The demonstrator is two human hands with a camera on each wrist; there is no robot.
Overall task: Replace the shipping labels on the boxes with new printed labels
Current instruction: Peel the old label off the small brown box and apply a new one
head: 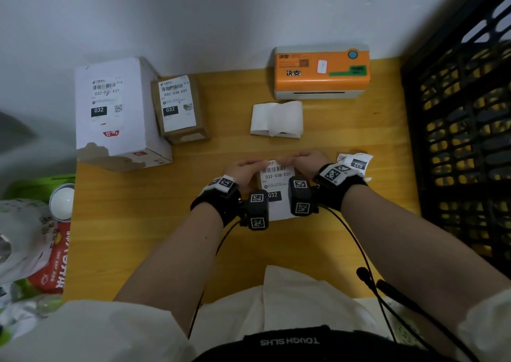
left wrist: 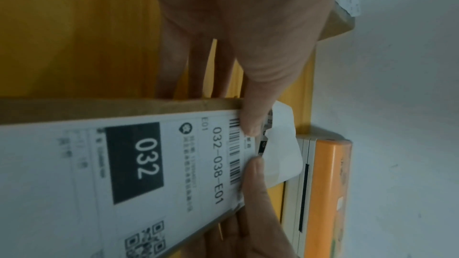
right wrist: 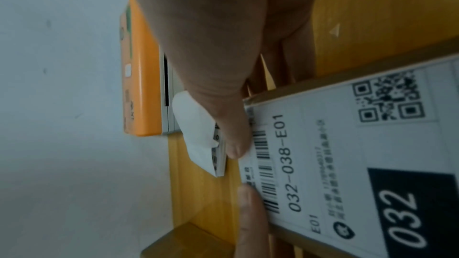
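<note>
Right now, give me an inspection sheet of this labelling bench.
Surface: yellow wooden table.
Job's things: brown box with label 032-038-E01; white box and small brown box, both labelled; orange label printer; blank label stack.
Clutter: removed label at right; snack bags at left.
Hands: left hand and right hand press thumbs on the label's far edge, fingers over the box end.
Cables: black wrist-camera leads.
Surroundings: white wall; black crate.
</note>
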